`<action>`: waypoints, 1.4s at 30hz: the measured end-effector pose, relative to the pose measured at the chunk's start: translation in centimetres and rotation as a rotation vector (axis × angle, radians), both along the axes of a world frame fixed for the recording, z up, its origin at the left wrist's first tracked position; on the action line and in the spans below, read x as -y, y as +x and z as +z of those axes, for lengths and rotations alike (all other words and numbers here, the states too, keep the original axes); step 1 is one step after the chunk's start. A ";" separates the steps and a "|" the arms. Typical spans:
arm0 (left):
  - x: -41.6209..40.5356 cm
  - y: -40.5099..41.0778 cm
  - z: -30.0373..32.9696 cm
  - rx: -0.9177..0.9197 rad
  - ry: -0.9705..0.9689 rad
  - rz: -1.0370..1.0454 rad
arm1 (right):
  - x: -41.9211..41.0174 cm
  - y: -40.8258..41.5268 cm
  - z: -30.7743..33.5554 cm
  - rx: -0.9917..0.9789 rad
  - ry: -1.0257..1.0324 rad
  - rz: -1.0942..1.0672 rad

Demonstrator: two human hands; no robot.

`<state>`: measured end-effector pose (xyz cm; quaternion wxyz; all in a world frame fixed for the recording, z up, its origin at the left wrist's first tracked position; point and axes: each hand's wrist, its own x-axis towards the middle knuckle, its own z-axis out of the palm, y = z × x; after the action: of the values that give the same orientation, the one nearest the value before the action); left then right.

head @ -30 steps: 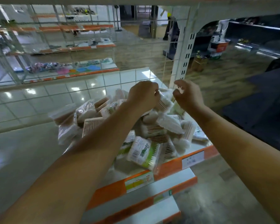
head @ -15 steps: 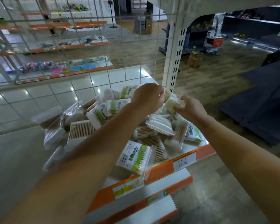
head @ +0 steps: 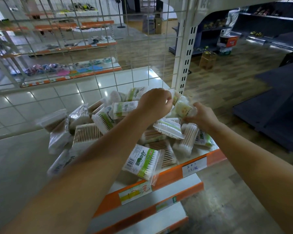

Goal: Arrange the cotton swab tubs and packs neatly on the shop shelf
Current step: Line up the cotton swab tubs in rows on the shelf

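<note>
While both hands work the heap | left hand pinches wrapper corner | right hand grips swab pack

Packs are crowding the shelf right of centre. A wire grid is blocking the far side; the near edge is lying open.
</note>
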<state>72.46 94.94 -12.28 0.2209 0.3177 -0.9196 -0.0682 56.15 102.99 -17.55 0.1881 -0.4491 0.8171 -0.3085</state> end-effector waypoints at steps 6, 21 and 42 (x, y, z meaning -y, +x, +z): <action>-0.1 0.2 0.1 0.006 0.020 0.012 | -0.3 -0.5 0.4 -0.096 -0.014 -0.039; -1.1 2.4 0.9 -0.055 0.059 0.075 | -1.2 2.3 4.9 -0.175 -0.369 -0.173; -4.5 11.1 1.8 -0.499 0.268 0.130 | 1.0 15.3 12.0 -0.120 -0.675 0.015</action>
<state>83.58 99.44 -10.45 0.4003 0.3758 -0.7973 -0.2508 71.43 101.99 -5.60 -0.0174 -0.5094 0.6753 -0.5331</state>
